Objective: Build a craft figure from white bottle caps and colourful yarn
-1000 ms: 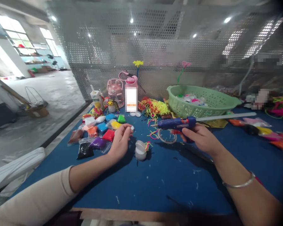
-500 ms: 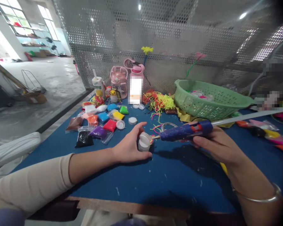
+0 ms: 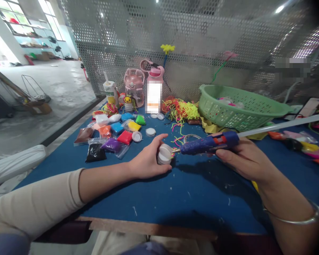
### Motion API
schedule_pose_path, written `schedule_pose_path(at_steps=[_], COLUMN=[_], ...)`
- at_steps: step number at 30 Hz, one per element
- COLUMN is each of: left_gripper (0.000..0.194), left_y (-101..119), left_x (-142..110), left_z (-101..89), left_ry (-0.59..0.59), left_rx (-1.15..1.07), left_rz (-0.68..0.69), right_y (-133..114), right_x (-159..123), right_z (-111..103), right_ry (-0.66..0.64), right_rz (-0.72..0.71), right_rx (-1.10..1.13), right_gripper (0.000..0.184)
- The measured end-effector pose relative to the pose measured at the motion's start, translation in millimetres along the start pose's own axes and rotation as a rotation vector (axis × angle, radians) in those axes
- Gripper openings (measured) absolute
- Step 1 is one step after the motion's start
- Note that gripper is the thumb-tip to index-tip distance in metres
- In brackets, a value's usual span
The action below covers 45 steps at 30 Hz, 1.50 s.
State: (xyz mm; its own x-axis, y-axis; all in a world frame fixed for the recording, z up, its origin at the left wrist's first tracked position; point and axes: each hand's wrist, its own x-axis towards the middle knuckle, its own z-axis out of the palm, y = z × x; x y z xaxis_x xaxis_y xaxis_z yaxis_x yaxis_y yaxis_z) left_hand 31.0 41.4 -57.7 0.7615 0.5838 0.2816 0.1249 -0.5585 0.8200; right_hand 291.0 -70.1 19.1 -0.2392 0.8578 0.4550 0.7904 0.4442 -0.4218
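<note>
My left hand [image 3: 149, 161] curls around a small stack of white round caps [image 3: 164, 158], thumb in front and fingers behind. The upper cap sits tilted on the ones below. In my right hand [image 3: 246, 159] is a dark blue glue gun [image 3: 208, 144], with a long pale glue stick [image 3: 284, 124] sticking out of its back. Its metal nozzle points left and is right at the edge of the caps; whether it touches them I cannot tell. Short bits of coloured string lie just behind the nozzle.
Packets of coloured clay [image 3: 112, 144] lie at left beside loose white caps [image 3: 150, 132]. Behind stand a drink carton [image 3: 111, 94], pink bottles [image 3: 134, 85], a bright screen [image 3: 154, 95] and a heap of neon strings [image 3: 180, 109]. A green basket [image 3: 236, 109] stands at back right.
The view has shifted slightly. Both hands keep their hold on the caps and the glue gun, and the nozzle stays at the caps' right edge.
</note>
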Motion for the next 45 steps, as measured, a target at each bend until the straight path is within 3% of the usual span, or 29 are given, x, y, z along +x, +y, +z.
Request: schedule_pose_path(at_steps=[10, 36, 45], left_gripper=[0.091, 0.093, 0.093], left_y=[-0.2, 1.2, 0.1], left_x=[0.3, 0.1, 0.4], left_z=[-0.3, -0.7, -0.4], left_ry=[0.001, -0.01, -0.014], left_rx=[0.001, 0.005, -0.008], left_rz=[0.003, -0.002, -0.004], right_y=[-1.2, -0.5, 3.3], right_x=[-2.6, -4.6, -8.8], right_z=[1.5, 0.4, -2.0], right_ry=[0.007, 0.014, 0.005], right_rz=[0.038, -0.111, -0.035], right_rx=[-0.061, -0.102, -0.011], right_gripper=[0.026, 0.02, 0.018])
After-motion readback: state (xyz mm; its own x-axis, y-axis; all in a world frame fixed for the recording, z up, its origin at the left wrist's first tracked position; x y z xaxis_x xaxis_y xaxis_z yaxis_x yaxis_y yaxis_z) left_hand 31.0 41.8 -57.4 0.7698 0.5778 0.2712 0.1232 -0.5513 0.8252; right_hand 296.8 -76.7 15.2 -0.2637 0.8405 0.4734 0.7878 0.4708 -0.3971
